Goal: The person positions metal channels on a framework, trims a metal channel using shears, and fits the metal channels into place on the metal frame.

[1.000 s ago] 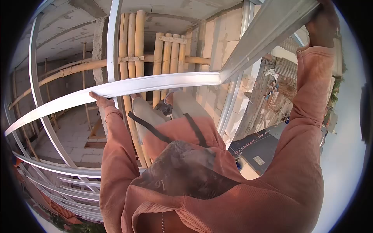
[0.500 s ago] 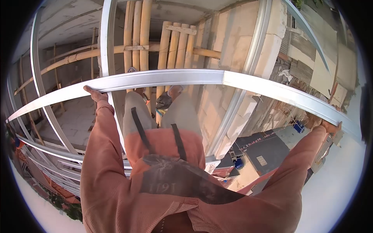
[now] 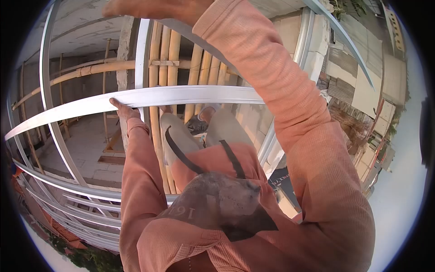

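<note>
My left hand (image 3: 126,111) grips a long, shiny metal channel (image 3: 181,94) from its near side, a finger lying over its face. The channel crosses the view at waist height and passes out of sight behind my right sleeve (image 3: 281,86). Close to the camera, my right hand (image 3: 156,8) is raised at the top edge, fingers stretched to the left and partly cut off. Beneath that wrist runs a curved dark grey band (image 3: 199,38); I cannot tell what it is or whether the hand touches it.
Bamboo poles (image 3: 165,50) lie below my feet, tied by a crosspiece. Upright metal studs (image 3: 45,68) stand at left, with several metal rails (image 3: 86,206) lower down. A block wall edge (image 3: 317,50) rises at right, above roofs (image 3: 344,59) far below.
My right hand has left the channel's right end and swung up and left across the view. The right-hand stretch of channel no longer shows. My left hand keeps its hold.
</note>
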Demonstrator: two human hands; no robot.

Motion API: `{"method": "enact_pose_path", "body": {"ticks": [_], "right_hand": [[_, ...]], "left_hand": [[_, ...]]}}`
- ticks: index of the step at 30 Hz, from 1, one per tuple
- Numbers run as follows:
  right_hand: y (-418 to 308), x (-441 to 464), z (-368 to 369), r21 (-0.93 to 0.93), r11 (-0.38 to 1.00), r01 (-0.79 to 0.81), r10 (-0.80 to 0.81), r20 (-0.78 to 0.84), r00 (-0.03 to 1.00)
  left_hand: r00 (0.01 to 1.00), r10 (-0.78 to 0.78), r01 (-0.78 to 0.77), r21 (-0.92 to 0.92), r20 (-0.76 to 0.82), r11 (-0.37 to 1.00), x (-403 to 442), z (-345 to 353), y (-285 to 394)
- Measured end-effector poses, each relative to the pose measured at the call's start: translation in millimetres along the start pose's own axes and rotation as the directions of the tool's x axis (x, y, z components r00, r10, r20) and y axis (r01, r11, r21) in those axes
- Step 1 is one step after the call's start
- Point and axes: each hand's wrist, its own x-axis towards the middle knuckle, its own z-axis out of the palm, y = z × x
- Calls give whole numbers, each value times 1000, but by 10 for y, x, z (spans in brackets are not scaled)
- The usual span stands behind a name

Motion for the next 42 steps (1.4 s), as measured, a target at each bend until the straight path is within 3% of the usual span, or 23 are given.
{"method": "enact_pose_path", "body": {"ticks": [2, 3, 5, 6, 9, 12, 14, 16, 17, 20, 21, 25, 29, 30, 32, 35, 38, 39, 41, 42], "right_hand": [[68, 44, 1418, -166, 986, 8, 22, 178, 984], [142, -54, 2063, -247, 969, 8, 49, 221, 974], [342, -395, 3127, -371, 928, 11, 88, 247, 965], [505, -554, 3478, -331, 943, 27, 46, 210, 977], [514, -677, 3501, -293, 954, 67, 18, 277, 961], [358, -408, 2618, -154, 985, 80, -24, 336, 942], [124, -238, 1402, -57, 995, 77, -52, 350, 935], [96, -338, -91, 34, 999, 18, -27, 280, 960], [151, -523, -773, 99, 995, -32, 12, 202, 979], [561, -1386, -2891, 376, 926, -46, 98, -120, 988], [741, -1796, -3522, 457, 889, -17, 130, -218, 967], [1729, -3689, -5306, 625, 775, 91, 307, -498, 811], [3035, -5460, -5793, 674, 728, 130, 528, -671, 521], [3306, -5776, -5714, 682, 725, 91, 615, -702, 360], [3745, -6110, -5414, 603, 796, 50, 598, -797, 80], [3837, -6412, -5123, 610, 782, 125, 614, -789, 12], [3505, -6517, -5334, 624, 763, 168, 581, -777, 244], [3101, -5956, -5096, 487, 872, 44, 483, -872, 74], [2614, -5625, -5335, 539, 834, 115, 479, -813, 331], [2272, -5277, -5304, 613, 772, 167, 462, -723, 514]], "left_hand": [[993, -97, 99, 33, -73, 995, -57, 25, 105], [999, -29, 28, -46, -26, 999, 8, 16, 13], [999, -39, 37, -64, -25, 997, 36, -103, -81], [998, -49, 46, -63, -44, 997, -32, -189, -149], [993, -84, 79, -61, -79, 995, -66, -274, -138], [993, -103, 99, -75, -50, 992, 127, -85, -67], [999, -51, 53, -117, 16, 992, 76, -62, -39], [999, -42, 40, -83, -19, 996, 139, -63, -100], [997, -79, 79, 0, -26, 997, 32, -54, -10], [999, -26, 24, -65, -24, 998, 41, -62, -46], [996, -84, 84, -24, -30, 996, 101, -82, -52], [999, -28, 29, -21, 41, 999, 72, -64, -92], [994, 57, -57, 5, 96, 998, 147, -111, -165], [990, 63, -65, 8, 124, 998, 178, -136, -230], [981, 84, -86, 3, 174, 996, 372, -189, -234], [987, 128, -132, 38, 94, 990, 401, -145, -226], [993, 94, -97, 37, 73, 995, 328, -111, -209], [994, 73, -74, 10, 79, 997, 330, -90, -190], [998, 56, -57, 35, 30, 998, 284, -80, -184], [999, 49, -49, 46, 9, 998, 268, -77, -173]]}}
